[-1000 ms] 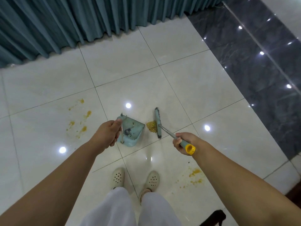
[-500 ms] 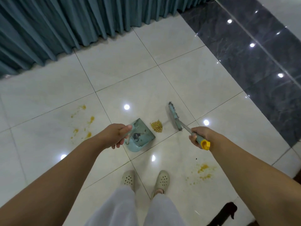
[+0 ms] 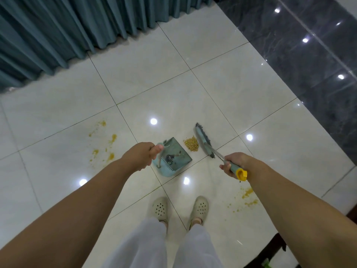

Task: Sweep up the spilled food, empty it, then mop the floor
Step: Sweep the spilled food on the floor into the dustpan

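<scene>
right now my left hand [image 3: 140, 156] has its fingers wrapped round the dustpan [image 3: 172, 158] handle, and my right hand [image 3: 236, 164] grips the broom [image 3: 204, 141] handle. between pan mouth and bristles, the food pile [image 3: 191, 145] lies on the floor [image 3: 222, 89], ahead of both sets of fingers.

A glossy floor of large pale tiles [image 3: 63, 113] with thin dark grout lines, dotted with reflected ceiling lights. Far right, it meets a band of dark grey marble tiles [image 3: 309, 60]. Near the centre, a teal dustpan [image 3: 173, 157] rests on the tiles; just to its right sits a small heap of yellow grains [image 3: 191, 145], and beside that the broom head [image 3: 203, 139]. Yellow smears [image 3: 104, 146] stain the left, more crumbs [image 3: 248, 198] the near right. Two cream clogs [image 3: 160, 208] stand nearest.
</scene>
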### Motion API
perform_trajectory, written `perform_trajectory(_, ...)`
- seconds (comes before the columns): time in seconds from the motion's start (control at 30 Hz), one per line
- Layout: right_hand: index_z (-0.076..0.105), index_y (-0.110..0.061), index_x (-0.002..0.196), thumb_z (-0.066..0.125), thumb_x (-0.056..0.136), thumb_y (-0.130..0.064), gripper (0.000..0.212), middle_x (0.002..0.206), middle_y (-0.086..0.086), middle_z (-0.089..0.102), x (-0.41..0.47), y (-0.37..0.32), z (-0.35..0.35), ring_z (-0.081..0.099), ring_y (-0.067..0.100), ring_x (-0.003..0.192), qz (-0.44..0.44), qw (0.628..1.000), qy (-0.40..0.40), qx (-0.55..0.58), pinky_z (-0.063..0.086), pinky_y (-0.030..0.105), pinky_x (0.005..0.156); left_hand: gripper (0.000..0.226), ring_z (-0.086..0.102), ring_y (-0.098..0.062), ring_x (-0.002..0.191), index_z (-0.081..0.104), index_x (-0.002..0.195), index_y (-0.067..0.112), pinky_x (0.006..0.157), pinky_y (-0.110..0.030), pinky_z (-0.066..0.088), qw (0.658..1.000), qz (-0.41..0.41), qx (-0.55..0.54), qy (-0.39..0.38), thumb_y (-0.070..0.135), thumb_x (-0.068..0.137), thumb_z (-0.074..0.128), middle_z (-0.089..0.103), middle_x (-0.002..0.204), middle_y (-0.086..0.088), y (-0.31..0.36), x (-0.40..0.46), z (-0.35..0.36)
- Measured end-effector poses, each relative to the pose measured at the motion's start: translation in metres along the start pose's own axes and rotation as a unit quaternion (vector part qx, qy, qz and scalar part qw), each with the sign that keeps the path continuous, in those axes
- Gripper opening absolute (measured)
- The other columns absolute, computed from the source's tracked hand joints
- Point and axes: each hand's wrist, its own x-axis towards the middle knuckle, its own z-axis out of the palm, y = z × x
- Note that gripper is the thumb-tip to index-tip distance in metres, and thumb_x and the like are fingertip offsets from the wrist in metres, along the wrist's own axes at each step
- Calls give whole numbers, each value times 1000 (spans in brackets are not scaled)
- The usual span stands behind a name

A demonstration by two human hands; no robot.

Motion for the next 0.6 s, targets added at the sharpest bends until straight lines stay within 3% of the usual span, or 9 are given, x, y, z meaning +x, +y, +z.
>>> perform_trajectory(0.37,41,-5,92,41,100,-14,11,46,8,42,-16,44,22,34,11,26,53,996,-56,-52,33,13,28,50,44,-18,47,52,70,15,44,-20,36,1000,-9,1,14,56,94,35,53,60,-2,2,2,4)
perform_trajectory(0.6,40,-5,90,38,98,-11,10,44,6,39,-42,61,23,34,11,25,70,992,-99,-26,31,12,27,48,42,-15,43,53,70,12,40,-21,35,1000,14,-26,10,50,95,38,51,56,-2,1,-4,11)
